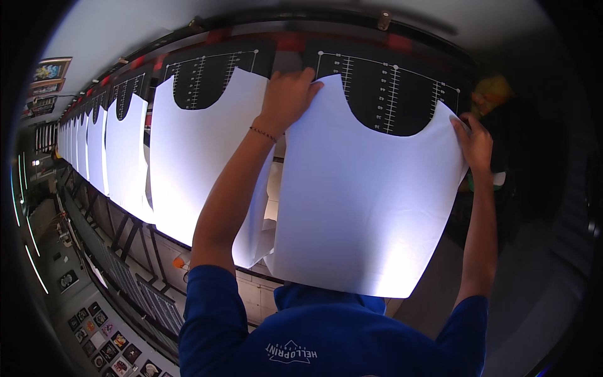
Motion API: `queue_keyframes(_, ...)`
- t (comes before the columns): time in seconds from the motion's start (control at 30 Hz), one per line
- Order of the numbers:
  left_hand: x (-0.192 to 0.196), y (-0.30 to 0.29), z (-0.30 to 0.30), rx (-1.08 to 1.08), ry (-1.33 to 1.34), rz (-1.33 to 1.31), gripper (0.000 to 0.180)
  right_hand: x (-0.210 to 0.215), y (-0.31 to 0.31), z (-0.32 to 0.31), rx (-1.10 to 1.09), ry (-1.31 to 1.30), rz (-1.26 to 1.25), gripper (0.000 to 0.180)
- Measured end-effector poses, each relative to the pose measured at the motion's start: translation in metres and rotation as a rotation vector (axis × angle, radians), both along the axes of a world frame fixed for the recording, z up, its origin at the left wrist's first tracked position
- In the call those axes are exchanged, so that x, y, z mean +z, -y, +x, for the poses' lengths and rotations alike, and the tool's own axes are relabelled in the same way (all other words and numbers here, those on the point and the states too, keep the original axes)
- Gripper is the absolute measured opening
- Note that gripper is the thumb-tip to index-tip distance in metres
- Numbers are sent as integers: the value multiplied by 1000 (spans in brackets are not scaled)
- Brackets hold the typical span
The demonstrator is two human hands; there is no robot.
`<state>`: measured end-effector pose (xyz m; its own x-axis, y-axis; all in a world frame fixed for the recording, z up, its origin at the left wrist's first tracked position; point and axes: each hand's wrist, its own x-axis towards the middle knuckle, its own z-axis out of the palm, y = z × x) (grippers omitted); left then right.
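A white cut shirt panel point(370, 195) with a scooped neckline lies over a black printing board point(367, 88) marked with white ruler lines. At the panel's left shoulder corner, my left hand point(289, 97) has its fingers closed on the fabric edge. My right hand point(475, 143) pinches the right shoulder edge, thumb on the fabric and fingers bent around its side. The neckline leaves part of the board's scale bare between the two shoulders. The panel's lower end hangs close to my blue shirt point(352, 339).
Another white panel point(201, 144) lies on the neighbouring board point(201, 69) to the left, with several more in a row receding leftward. A dark metal frame point(141, 245) runs beneath them. An orange object point(181, 261) sits below the row. Dark, indistinct items stand at the right.
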<state>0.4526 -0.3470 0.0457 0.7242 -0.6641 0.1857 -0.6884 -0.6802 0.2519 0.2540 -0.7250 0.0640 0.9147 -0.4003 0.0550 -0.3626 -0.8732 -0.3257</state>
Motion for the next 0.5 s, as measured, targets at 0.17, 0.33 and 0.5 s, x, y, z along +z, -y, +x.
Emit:
queue_keyframes(0.17, 3, 2, 0, -1, -60, -69, 14, 8, -10, 0, 19, 15, -55, 33)
queue_keyframes(0.33, -6, 4, -4, -33, -5, -241, 14, -9, 7, -10, 70, 133, -17, 27)
queue_keyframes(0.5, -7, -2, 2, 11, -68, -224, 13, -11, 4, -7, 18, 233, 168, 21)
